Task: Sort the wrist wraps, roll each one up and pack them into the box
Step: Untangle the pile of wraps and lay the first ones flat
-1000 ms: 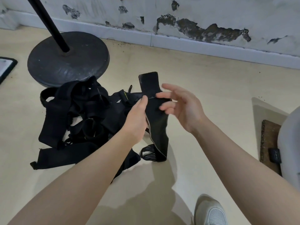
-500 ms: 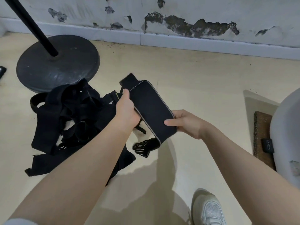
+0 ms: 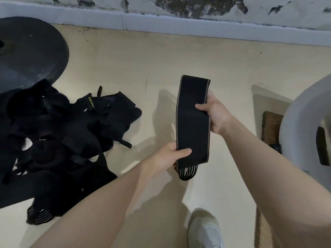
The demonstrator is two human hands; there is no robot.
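Left hand (image 3: 167, 157) pinches wrist wrap (image 3: 193, 120) near striped thumb loop (image 3: 188, 173); right hand (image 3: 215, 114) grips side. Loose roll could pop open.

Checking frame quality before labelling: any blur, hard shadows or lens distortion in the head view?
Head view: dim, soft light; sharp enough to show the held wrist wrap's tan edging. The hands cast soft shadows on the floor. Wide-angle bend shows in the baseboard. The black pile merges into one dark mass.
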